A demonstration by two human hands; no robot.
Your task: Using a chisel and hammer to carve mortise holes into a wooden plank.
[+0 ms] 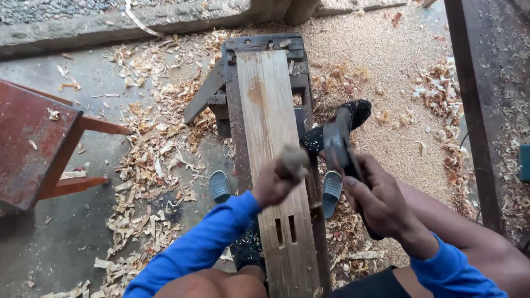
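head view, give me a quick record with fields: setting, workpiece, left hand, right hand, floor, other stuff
setting: workshop floor seen from above
workpiece: long pale wooden plank with two slots near its close end, lying on a dark narrow bench
left hand: left hand gripping a rounded wooden knob over the plank
right hand: right hand gripping a dark metal hand plane, lifted and tilted beside the plank
floor: curled wood shavings and sawdust
other stuff: grey sandals; red-brown wooden chair at the left
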